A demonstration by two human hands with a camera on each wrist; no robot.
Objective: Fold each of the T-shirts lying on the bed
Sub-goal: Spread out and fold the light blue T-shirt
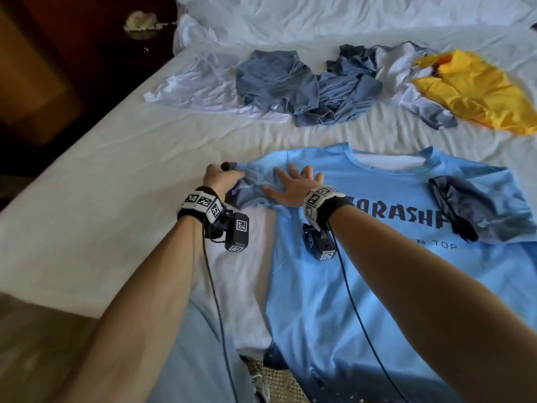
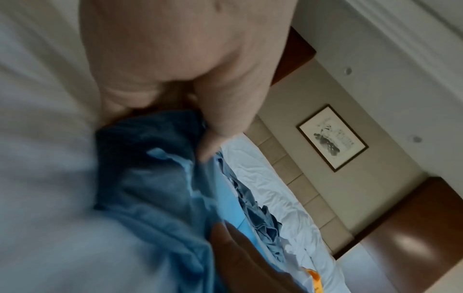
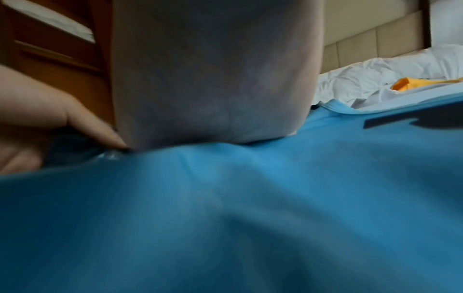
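Observation:
A light blue T-shirt [image 1: 363, 257] with dark lettering lies flat, front up, on the white bed [image 1: 101, 170]. Its right sleeve [image 1: 476, 210] is folded inward over the chest. My left hand [image 1: 222, 177] grips the bunched left sleeve [image 1: 250, 181] at the shirt's left shoulder; in the left wrist view the thumb [image 2: 220, 128] pinches the blue fabric [image 2: 155, 178]. My right hand [image 1: 293, 184] lies flat with fingers spread, pressing the shirt beside that sleeve. The right wrist view shows its palm [image 3: 213, 79] on blue cloth [image 3: 250, 198].
Further back lie unfolded shirts: a white one [image 1: 200, 85], two grey-blue ones [image 1: 276, 80], a white-and-grey one [image 1: 406, 80] and a yellow one [image 1: 476, 91]. A rumpled duvet [image 1: 319, 16] is at the head. The bed's edge runs along the left, with dark furniture [image 1: 58, 68] beyond.

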